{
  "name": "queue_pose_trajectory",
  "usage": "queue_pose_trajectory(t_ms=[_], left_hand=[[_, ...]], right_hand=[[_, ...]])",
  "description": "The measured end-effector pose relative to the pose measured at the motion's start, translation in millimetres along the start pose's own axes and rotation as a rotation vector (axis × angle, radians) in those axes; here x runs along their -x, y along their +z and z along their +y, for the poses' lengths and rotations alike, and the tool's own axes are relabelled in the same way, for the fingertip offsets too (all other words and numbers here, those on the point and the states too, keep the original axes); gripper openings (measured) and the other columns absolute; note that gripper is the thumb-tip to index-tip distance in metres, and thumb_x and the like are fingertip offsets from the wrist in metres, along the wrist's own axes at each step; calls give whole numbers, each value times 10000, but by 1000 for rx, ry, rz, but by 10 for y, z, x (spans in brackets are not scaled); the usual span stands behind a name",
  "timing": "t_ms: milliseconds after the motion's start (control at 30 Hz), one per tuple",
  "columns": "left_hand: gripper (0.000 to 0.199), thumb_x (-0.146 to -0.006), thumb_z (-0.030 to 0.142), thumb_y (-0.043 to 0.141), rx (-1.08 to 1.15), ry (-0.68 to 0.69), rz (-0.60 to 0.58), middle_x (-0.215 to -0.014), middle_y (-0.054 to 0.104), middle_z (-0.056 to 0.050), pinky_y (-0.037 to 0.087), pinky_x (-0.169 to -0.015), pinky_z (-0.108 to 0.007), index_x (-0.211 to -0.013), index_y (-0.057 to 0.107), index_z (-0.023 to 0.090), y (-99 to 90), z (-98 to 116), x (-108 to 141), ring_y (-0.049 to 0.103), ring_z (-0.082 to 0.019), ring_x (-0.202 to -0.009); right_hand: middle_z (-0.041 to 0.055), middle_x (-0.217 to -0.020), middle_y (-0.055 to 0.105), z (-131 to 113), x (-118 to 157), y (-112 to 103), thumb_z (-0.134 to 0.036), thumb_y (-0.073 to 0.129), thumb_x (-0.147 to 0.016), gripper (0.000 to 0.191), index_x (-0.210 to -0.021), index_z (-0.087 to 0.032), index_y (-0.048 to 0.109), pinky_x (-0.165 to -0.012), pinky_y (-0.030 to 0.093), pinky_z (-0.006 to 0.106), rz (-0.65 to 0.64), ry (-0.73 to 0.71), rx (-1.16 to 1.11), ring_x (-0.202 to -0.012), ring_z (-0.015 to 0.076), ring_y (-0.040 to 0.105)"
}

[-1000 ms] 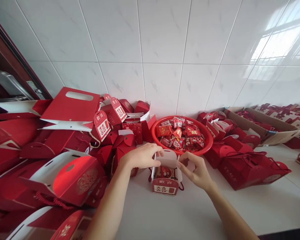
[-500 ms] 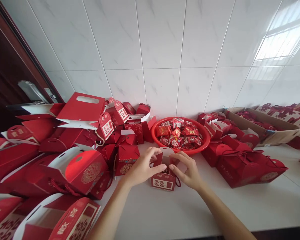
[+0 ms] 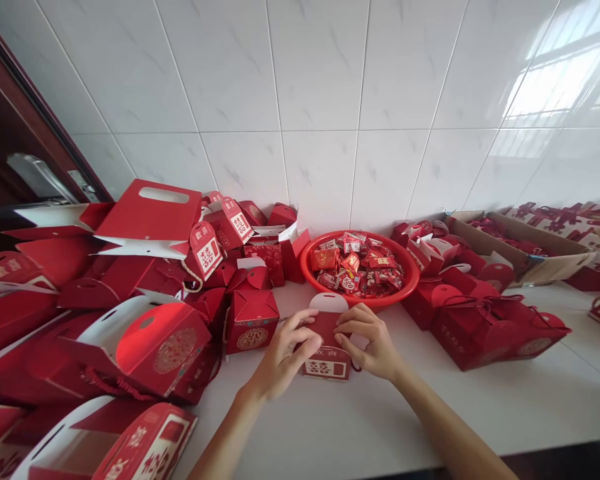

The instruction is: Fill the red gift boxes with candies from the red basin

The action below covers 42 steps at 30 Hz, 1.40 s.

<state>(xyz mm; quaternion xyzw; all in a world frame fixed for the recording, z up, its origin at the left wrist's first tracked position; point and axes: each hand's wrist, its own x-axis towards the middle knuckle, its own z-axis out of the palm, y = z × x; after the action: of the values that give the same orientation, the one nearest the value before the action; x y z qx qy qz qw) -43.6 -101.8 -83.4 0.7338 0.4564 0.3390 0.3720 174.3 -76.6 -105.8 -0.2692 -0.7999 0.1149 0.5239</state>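
Observation:
A small red gift box [image 3: 326,369] with a cream label stands upright on the white table [image 3: 325,427], in front of a round red basin [image 3: 415,283] of wrapped sweets [image 3: 353,263]. Its red side flaps lie folded over the top, and a pale rounded flap [image 3: 329,303] stands up at the back. My left hand [image 3: 289,350] is at the box's left side, fingers curled, thumb at the flap edge. On the right side, my right hand [image 3: 367,339] has its fingertips and thumb closed on the box's flap.
Red gift boxes [image 3: 167,343] are piled at the left. More tied red boxes [image 3: 480,333] stand at the right, near an open cardboard carton [image 3: 555,267]. A tiled wall [image 3: 325,173] rises behind, with a dark door [image 3: 15,120] at the left.
The box's side flaps have folded inward, covering the opening that showed before. My hands have shifted slightly with them, and the view has moved a little.

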Motion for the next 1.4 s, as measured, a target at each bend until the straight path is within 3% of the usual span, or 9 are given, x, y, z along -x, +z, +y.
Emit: queue_pose_trajectory(t_ms=[133, 333, 600, 833, 1133, 1400], left_hand=[[512, -954, 617, 439, -57, 20, -10, -1497, 502, -55, 382, -1145, -464, -849, 761, 233, -15, -16, -32, 477, -332, -1359], [565, -981, 589, 392, -152, 71, -62, -1328, 585, -89, 431, -1082, -415, -715, 698, 195, -78, -10, -153, 549, -295, -1250], [541, -1022, 564, 321, -209, 142, -75, -1255, 613, -73, 408, -1079, -447, -916, 747, 248, -53, -48, -161, 528, -274, -1225], [541, -1027, 554, 312, -243, 153, -54, -1220, 614, -72, 438, -1034, -435, -893, 737, 248, -34, -51, -141, 535, -263, -1167], [520, -1035, 518, 313, -219, 162, -37, -1197, 588, -76, 439, -1013, -415, -853, 706, 231, -3, -89, -135, 516, -256, -1151], [527, -1033, 515, 322, -213, 151, 5, -1191, 599, -86, 450, -1002, -419, -866, 731, 228, 24, -123, -124, 525, -260, -1126]], right_hand=[[59, -855, 708, 11, 4, -17, -120, 648, -881, 122, -830, -207, 717, -715, 550, 340, 34, 10, 6, -778, 183, 619], [61, -870, 693, 44, 21, -25, -126, 664, -892, 110, -851, -209, 724, -710, 565, 311, 49, 66, 64, -805, 181, 647], [77, -995, 695, 58, 23, -67, -186, 677, -903, 66, -927, -209, 733, -704, 595, 273, -68, 175, 35, -822, 172, 705], [80, -1041, 710, 55, 14, -103, -184, 669, -907, 84, -940, -218, 739, -753, 608, 268, -114, 215, 7, -912, 189, 727], [79, -1062, 695, 41, 18, -120, -158, 638, -915, 114, -956, -221, 725, -722, 593, 254, -139, 232, -18, -828, 154, 709], [75, -1049, 694, 40, 26, -115, -152, 593, -927, 130, -862, -217, 686, -673, 569, 257, -210, 227, 32, -732, 129, 682]])
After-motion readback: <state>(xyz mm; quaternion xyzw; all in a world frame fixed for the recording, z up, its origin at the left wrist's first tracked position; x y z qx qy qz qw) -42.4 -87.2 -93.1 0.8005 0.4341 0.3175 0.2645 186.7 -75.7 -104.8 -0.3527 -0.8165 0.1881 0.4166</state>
